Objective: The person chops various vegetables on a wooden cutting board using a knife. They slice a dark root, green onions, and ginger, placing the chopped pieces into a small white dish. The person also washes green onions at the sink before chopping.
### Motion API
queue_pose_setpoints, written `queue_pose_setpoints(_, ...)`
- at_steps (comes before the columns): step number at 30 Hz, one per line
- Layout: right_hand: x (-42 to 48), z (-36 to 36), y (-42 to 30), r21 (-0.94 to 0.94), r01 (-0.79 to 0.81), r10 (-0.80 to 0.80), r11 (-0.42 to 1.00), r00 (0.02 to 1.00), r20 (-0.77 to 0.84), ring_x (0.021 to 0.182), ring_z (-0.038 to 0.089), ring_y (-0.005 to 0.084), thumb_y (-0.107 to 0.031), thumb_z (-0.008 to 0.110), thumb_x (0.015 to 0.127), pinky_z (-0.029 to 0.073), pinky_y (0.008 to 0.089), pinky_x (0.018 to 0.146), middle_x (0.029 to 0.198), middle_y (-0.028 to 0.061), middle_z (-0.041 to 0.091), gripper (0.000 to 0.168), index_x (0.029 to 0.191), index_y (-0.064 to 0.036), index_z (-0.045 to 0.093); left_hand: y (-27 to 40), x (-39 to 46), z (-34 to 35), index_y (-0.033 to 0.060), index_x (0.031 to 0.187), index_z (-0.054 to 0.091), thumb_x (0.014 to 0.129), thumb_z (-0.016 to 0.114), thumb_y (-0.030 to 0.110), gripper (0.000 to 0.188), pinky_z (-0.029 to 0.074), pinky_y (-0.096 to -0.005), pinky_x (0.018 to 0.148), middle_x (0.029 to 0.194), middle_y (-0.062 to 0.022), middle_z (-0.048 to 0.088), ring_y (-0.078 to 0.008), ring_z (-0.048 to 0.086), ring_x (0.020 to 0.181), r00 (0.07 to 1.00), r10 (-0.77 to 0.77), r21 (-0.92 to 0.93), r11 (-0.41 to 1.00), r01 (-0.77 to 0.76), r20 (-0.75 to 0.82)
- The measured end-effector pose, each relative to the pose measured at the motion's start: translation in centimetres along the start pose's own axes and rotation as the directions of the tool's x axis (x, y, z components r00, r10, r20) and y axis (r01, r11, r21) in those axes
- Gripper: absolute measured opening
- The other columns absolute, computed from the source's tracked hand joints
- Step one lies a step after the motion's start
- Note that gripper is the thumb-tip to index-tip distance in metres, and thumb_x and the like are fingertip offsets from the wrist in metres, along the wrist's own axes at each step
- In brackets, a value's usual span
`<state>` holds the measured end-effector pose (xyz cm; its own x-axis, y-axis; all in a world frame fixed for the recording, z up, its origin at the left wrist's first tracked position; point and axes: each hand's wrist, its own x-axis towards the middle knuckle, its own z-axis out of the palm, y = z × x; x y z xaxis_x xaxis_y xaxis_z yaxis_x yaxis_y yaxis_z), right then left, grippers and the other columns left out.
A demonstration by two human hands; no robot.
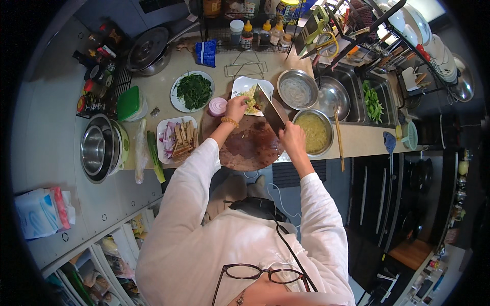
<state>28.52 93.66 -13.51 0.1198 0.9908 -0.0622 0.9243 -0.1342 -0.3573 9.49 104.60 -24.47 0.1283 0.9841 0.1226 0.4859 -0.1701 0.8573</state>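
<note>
My right hand (293, 137) grips the handle of a cleaver (270, 111), whose broad blade slants up and left over a white square plate (242, 83). Chopped yellowish aromatics (250, 103) with some darker bits lie on the plate, beside the blade. My left hand (236, 108) is at the plate's near left side, fingertips against the chopped pieces; whether they pinch any is unclear. Below both hands is a round wooden cutting board (249, 151), wet and stained dark. Half a purple onion (218, 106) sits at the board's upper left edge.
Left are a plate of leafy greens (192, 91), a dish of sliced onion and brown strips (180, 139), and a scallion stalk (154, 155). Right stand bowls of soaking noodles (298, 88) and yellow shreds (312, 132), chopsticks (339, 139), and a sink (354, 99).
</note>
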Motion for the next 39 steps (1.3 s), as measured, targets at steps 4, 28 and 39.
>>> queue_pose_setpoints(4, -0.3, -0.1, 0.0, 0.049, -0.03, 0.031, 0.998, 0.999, -0.014, 0.07, 0.058, 0.0428, -0.018, 0.058, 0.074, 0.045, 0.0499, 0.065, 0.072, 0.025, 0.059, 0.021, 0.078, 0.002, 0.059, 1.2, -0.6, 0.2, 0.008, 0.095, 0.061, 0.066, 0.062, -0.001, 0.03, 0.047, -0.0373, 0.069, 0.086, -0.0112, 0.059, -0.029, 0.058, 0.079, 0.998, 0.053, 0.202, 0.978, -0.043, -0.044)
queue_pose_setpoints(28, -1.6, 1.1, 1.2, 0.188, -0.134, 0.133, 0.973, 0.991, 0.02, 0.075, 0.057, 0.0418, -0.022, 0.058, 0.073, 0.045, 0.0474, 0.068, 0.074, 0.0235, 0.06, 0.024, 0.08, 0.001, 0.059, 4.7, -5.4, 0.9, -0.0061, 0.116, 0.045, 0.066, 0.051, -0.003, 0.051, 0.04, -0.0353, 0.079, 0.09, -0.0142, 0.048, -0.0289, 0.047, 0.088, 0.798, 0.567, 0.474, 0.656, -0.587, 0.204)
queue_pose_setpoints(39, -3.1, 0.5, 2.0, 0.405, -0.232, 0.181, 0.885, 0.97, 0.161, 0.064, 0.059, 0.0356, -0.02, 0.056, 0.073, 0.046, 0.0427, 0.063, 0.063, 0.0185, 0.06, 0.023, 0.077, 0.002, 0.06, 5.8, -4.2, 1.7, -0.0076, 0.125, 0.035, 0.063, 0.055, -0.007, 0.064, 0.04, -0.0361, 0.081, 0.097, -0.0161, 0.046, -0.03, 0.045, 0.091, 0.92, 0.367, 0.587, 0.718, -0.374, 0.138)
